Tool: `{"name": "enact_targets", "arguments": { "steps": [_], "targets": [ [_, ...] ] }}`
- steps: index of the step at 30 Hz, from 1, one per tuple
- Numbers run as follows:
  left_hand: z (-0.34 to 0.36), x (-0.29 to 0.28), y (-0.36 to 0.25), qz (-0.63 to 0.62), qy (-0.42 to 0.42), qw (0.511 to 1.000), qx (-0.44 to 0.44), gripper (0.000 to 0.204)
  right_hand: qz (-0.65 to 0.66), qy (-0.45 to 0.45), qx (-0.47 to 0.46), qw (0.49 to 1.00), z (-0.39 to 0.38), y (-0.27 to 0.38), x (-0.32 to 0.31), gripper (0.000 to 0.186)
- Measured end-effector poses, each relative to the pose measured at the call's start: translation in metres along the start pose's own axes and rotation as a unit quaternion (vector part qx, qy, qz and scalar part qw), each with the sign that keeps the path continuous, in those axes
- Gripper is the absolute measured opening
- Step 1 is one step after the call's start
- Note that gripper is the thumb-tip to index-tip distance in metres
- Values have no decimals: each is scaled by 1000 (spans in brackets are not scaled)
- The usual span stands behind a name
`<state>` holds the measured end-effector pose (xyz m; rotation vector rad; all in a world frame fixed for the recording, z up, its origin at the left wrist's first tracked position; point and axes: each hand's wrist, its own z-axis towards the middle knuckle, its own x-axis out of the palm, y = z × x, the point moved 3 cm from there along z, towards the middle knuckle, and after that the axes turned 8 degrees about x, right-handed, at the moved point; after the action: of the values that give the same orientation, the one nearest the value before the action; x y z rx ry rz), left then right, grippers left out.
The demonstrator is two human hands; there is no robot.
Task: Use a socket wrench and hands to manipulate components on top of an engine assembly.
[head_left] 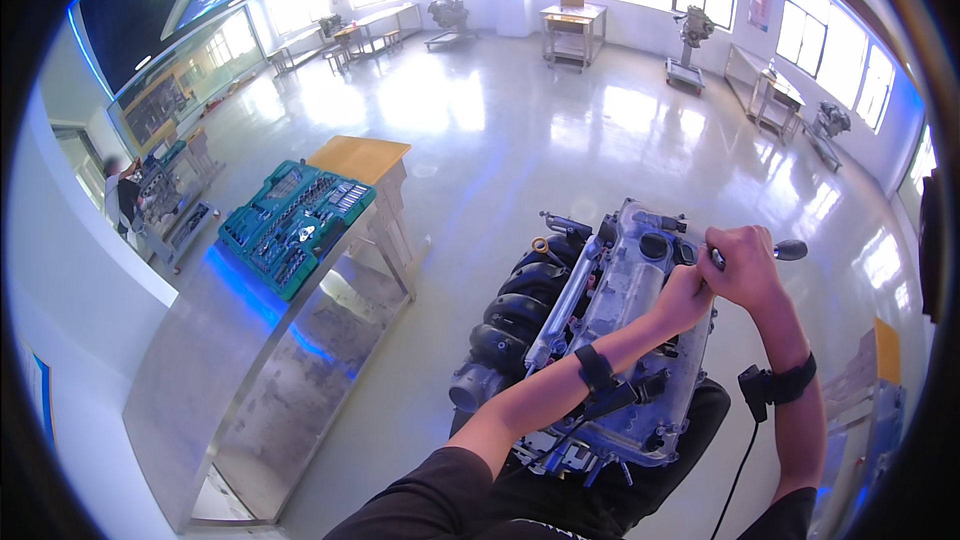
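Observation:
An engine (640,300) with a grey valve cover stands right before me. Over the far right part of its cover, both my hands are closed and touching. My right hand (743,265) wraps round a ratchet wrench, and the grey end of the ratchet wrench (790,250) sticks out to the right of the fist. My left hand (685,298) is closed on the same wrench at its other end, just left of and below the right hand. The fingers hide most of the tool and whatever part of the engine lies beneath it.
To the left stands a metal workbench (190,390) with an open green socket set (295,220) and a wooden top (360,158). A black cable (738,480) hangs from my right wrist strap. Further engines on stands (690,35) line the far wall. Another person (122,195) works at far left.

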<state>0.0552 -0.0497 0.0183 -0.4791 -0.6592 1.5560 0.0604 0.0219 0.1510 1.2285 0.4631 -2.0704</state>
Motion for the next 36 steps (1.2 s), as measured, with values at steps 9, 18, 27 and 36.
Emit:
{"name": "enact_targets", "arguments": {
  "steps": [9, 18, 27, 36],
  "targets": [
    [-2, -2, -3, -4, -26, 999, -45, 12, -134, 73, 219, 964, 4, 21, -1, 29],
    [1, -2, -4, 11, -8, 999, -34, 12, -58, 34, 75, 995, 7, 3, -1, 21],
    [-3, 1, 3, -36, 7, 998, -56, 15, 19, 7, 0, 1000, 8, -2, 3, 18],
    [-1, -4, -13, -12, -58, 997, -53, 9, -157, 73, 232, 957, 6, 24, -3, 32]
  ]
}}
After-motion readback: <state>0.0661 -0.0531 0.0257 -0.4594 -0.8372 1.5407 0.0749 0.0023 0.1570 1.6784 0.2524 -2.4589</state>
